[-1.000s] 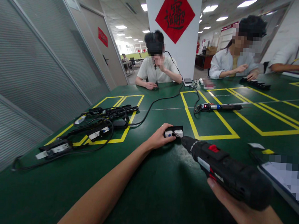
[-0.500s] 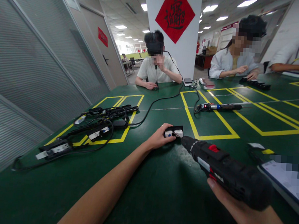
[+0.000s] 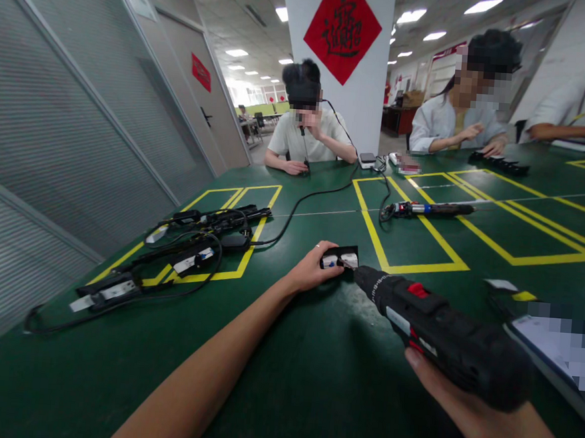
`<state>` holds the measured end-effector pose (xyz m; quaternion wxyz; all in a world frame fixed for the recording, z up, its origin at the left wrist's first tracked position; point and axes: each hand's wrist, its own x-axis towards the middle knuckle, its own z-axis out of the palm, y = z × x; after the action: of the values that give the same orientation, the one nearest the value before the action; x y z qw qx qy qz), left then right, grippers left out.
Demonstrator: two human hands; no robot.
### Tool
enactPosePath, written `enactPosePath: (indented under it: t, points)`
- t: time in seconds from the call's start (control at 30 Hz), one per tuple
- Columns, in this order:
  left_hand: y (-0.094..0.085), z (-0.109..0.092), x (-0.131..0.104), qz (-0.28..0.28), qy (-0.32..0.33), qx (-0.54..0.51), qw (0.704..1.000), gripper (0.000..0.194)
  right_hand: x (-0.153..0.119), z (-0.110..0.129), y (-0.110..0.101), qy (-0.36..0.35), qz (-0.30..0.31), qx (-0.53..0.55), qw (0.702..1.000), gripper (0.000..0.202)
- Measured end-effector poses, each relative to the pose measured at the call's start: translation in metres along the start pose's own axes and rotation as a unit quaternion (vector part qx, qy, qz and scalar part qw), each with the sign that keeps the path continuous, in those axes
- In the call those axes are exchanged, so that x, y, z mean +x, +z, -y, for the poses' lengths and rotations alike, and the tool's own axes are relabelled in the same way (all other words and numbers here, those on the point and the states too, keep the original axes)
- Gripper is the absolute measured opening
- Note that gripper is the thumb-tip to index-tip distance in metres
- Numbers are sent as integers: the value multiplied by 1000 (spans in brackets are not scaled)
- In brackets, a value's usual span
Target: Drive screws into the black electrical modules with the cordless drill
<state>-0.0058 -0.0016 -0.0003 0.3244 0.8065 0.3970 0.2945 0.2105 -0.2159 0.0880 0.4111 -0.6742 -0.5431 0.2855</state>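
Observation:
My left hand (image 3: 314, 267) grips a small black part with white faces (image 3: 347, 256), holding it against the green table; the thumb lies along its near side. A black cordless drill (image 3: 440, 329) with red switches is in my right hand (image 3: 465, 398), which is closed round its handle. The drill slants from lower right toward the black part, and its bit meets or nearly meets the white face; exact contact is too small to tell. Most of my right hand's fingers are hidden behind the drill.
Several black strips with cables (image 3: 194, 252) lie at left, within yellow tape. A soldering-iron-like tool (image 3: 428, 210) rests beyond the drill. At right lies a phone or tablet (image 3: 559, 344), partly blurred. Co-workers (image 3: 311, 133) sit across the green table (image 3: 281, 378). A black cable (image 3: 303, 203) crosses it.

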Motion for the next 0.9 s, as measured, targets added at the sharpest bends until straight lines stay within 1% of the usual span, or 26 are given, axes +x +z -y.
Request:
enactPosePath:
  t: [0.1,0.23,0.27,0.3,0.4,0.47,0.53,0.63,0.7,0.77,0.9]
  points:
    - [0,0,0,-1,-5,-1,1000,48,2,-6,-2,-5,1,-11,1000,41]
    - [-1,-1,-1,3,-7,1,1000,49,7,-17,-6,-27,69,-18,997,39]
    - [-1,-2,0,3,-7,1,1000,49,7,-18,-6,-26,77,-17,997,37]
    - [-1,-2,0,3,-8,0,1000,49,8,-17,-6,-24,75,-18,997,35]
    - [-1,-2,0,-2,-10,0,1000,49,5,-12,-4,-27,38,-22,999,30]
    - [-1,-3,0,-3,-10,0,1000,49,3,-7,-3,-26,24,-19,999,27]
    - [-1,-3,-1,-2,-9,0,1000,49,1,-5,-2,-21,19,-12,1000,27]
    - [-2,-3,-1,0,-6,2,1000,49,1,-9,-2,-11,20,-11,1000,31]
    - [-1,-2,-1,0,-4,3,1000,49,3,-14,-3,0,36,-15,999,35]
    - [-1,-1,0,-3,-4,1,1000,48,5,-16,-3,-3,53,-11,999,36]
    - [1,1,0,-8,-7,0,1000,48,4,-8,-3,-8,24,7,1000,30]
